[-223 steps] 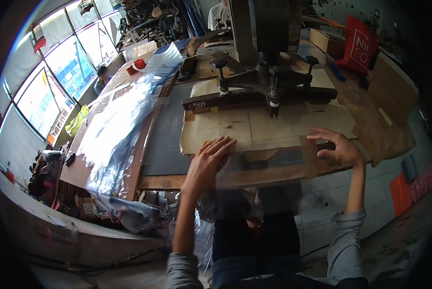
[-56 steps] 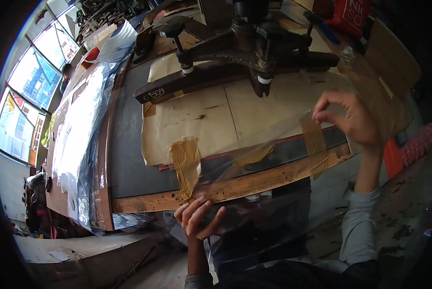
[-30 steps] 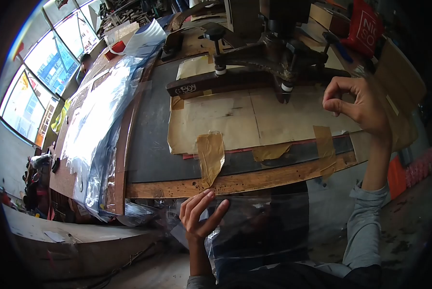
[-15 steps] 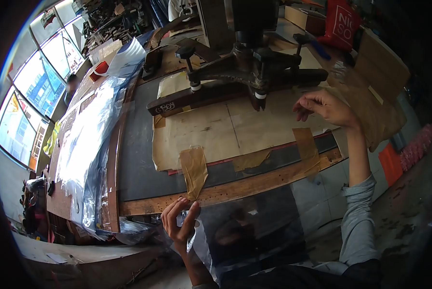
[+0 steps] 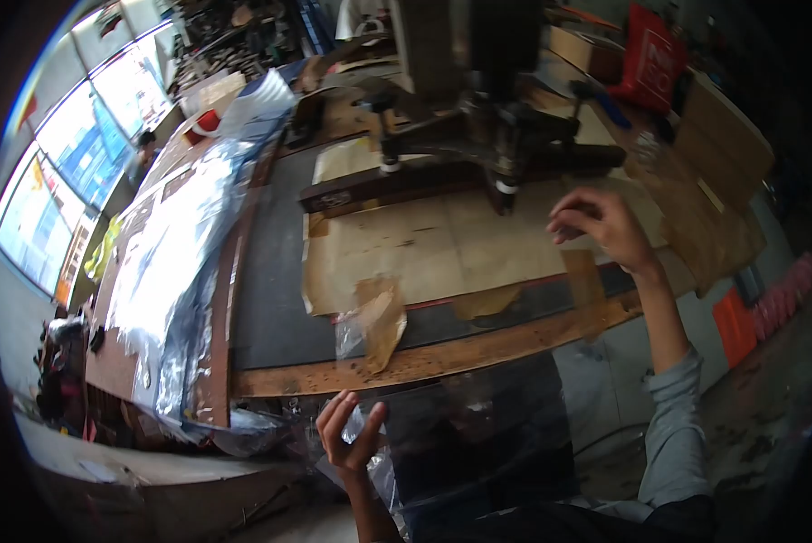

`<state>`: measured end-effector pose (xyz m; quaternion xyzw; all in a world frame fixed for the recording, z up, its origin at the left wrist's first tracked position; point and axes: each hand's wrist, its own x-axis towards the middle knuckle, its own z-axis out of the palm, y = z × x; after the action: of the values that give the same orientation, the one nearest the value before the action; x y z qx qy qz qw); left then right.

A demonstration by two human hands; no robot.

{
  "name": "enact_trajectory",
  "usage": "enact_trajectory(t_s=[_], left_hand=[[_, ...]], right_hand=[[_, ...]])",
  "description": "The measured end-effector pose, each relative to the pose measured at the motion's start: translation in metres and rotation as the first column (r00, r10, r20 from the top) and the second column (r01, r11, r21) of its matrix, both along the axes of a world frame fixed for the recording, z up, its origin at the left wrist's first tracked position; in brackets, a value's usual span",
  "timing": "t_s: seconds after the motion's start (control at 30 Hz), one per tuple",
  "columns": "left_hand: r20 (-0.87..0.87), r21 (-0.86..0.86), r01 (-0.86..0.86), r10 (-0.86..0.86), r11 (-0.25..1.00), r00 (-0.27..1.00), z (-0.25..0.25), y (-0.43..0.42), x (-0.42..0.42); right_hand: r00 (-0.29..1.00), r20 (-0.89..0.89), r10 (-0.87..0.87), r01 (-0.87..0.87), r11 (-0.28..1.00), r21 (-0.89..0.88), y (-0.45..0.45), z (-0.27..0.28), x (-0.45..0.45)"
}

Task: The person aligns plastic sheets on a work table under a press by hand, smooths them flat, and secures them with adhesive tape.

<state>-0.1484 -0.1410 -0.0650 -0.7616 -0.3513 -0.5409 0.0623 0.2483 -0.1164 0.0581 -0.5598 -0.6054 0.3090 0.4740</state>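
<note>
Near the front edge of the table, my left hand (image 5: 350, 441) is low, its thumb and fingers apart. Clear film (image 5: 381, 466) lies close beside and behind it. Above the right part of the pale sheet (image 5: 406, 249), my right hand (image 5: 605, 228) hovers with its fingers curled together; anything between them is too small to make out. Brown tape (image 5: 382, 324) reaches from the sheet toward the wooden edge, and a second tape strip (image 5: 585, 294) lies below my right hand. A dark metal clamp bar (image 5: 379, 185) crosses the sheet.
A machine column (image 5: 506, 54) rises behind the clamp bar. Shiny plastic film (image 5: 184, 244) covers the left side of the table (image 5: 116, 362). A red bag (image 5: 650, 63) and brown paper (image 5: 709, 217) are at the right. A person (image 5: 143, 154) is by the windows.
Since about a second ago, my right hand has moved left and lower, its fingers now pointing left. My left hand has shifted slightly down and left, thumb still apart. The camera view has shifted.
</note>
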Motion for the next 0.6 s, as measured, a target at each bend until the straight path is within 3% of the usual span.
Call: enact_trajectory(t_s=[0.13, 0.23, 0.3, 0.33, 0.5, 0.6], left_hand=[[-0.036, 0.092, -0.027, 0.03, 0.995, 0.999, 0.031, 0.014, -0.002], [-0.019, 0.111, 0.036, -0.034, 0.993, 0.999, 0.073, 0.059, 0.002], [-0.018, -0.088, 0.087, -0.089, 0.992, 0.996, 0.11, 0.078, 0.003], [-0.006, -0.108, 0.127, -0.129, 0.986, 0.992, 0.119, 0.092, 0.005], [-0.032, -0.167, 0.284, -0.293, 0.944, 0.956, 0.135, 0.134, 0.015], [-0.116, -0.114, 0.274, -0.287, 0.955, 0.951, 0.131, 0.136, 0.016]], right_hand=[[0.955, -0.263, -0.14, 0.201, 0.953, 0.226, -0.001, 0.043, -0.027], [0.947, -0.292, -0.132, 0.253, 0.867, 0.43, 0.011, 0.079, -0.03], [0.925, -0.321, -0.202, 0.347, 0.791, 0.505, 0.02, 0.098, -0.033], [0.909, -0.342, -0.239, 0.398, 0.742, 0.539, 0.023, 0.106, -0.035], [0.882, -0.364, -0.298, 0.467, 0.656, 0.593, 0.024, 0.124, -0.043], [0.87, -0.364, -0.333, 0.491, 0.647, 0.583, 0.022, 0.122, -0.04]])
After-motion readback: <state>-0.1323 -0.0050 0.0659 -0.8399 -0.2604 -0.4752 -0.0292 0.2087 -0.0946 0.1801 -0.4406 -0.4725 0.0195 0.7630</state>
